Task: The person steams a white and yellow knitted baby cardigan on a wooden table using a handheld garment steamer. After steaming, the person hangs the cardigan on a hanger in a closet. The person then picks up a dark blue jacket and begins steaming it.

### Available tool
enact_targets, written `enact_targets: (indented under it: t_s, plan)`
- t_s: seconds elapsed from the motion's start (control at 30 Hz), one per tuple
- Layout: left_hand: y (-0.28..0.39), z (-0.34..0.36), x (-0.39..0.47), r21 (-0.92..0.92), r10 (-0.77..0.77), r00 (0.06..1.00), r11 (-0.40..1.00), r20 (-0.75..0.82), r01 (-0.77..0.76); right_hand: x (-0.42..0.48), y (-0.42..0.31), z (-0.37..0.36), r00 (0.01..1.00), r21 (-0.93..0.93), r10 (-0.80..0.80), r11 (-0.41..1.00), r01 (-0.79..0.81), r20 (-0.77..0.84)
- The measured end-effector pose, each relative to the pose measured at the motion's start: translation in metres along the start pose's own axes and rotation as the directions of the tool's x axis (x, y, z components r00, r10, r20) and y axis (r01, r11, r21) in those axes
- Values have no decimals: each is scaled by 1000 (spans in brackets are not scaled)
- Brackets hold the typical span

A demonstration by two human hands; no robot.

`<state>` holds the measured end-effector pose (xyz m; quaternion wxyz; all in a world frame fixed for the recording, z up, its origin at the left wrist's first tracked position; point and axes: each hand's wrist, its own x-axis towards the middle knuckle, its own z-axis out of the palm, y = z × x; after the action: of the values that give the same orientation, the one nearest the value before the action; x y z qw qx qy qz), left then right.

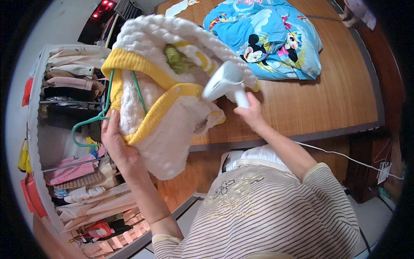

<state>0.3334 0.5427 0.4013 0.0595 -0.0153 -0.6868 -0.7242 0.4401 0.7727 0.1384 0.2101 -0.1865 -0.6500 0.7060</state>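
My left hand [121, 145] grips a white fluffy cardigan [171, 129] by its yellow ribbed collar [142, 66]. A green clothes hanger [105, 111] sits inside the neck, and its hook sticks out to the left past my fingers. In my right hand [254, 115] is a white hair dryer [223, 81], held by its handle. The dryer's narrow end points left at the cardigan's front, near the yellow button band. Whether it touches the wool, I cannot tell. A green patch [177, 60] shows on the knit.
A wooden platform [343, 94] with a dark edge spreads ahead. On it lies a folded blue cartoon quilt [268, 42]. An open wardrobe [48, 139] full of clothes stands at left. A white cord [339, 152] runs right. Another person's feet [347, 21] show at top right.
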Motion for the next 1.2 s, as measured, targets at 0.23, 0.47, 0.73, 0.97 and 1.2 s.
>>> enact_targets:
  t_s: [0.23,0.47,0.73,0.97,1.2]
  plan:
    - [-50,1,15,-295,-278,957,924,-80,244,-36,-54,16,964,45,-154,988,148,218]
    - [-94,9,-13,-357,-395,918,856,15,374,-28,-40,8,976,224,4,973,-54,217]
    - [-104,16,-65,-27,-441,882,892,166,451,-17,-89,-8,903,40,-326,944,328,278]
    - [-112,2,-78,91,-420,885,908,202,410,30,-83,-17,998,261,-31,965,14,60]
    - [-100,11,-46,-54,-311,950,949,27,312,-29,-69,-6,825,87,-394,915,394,406]
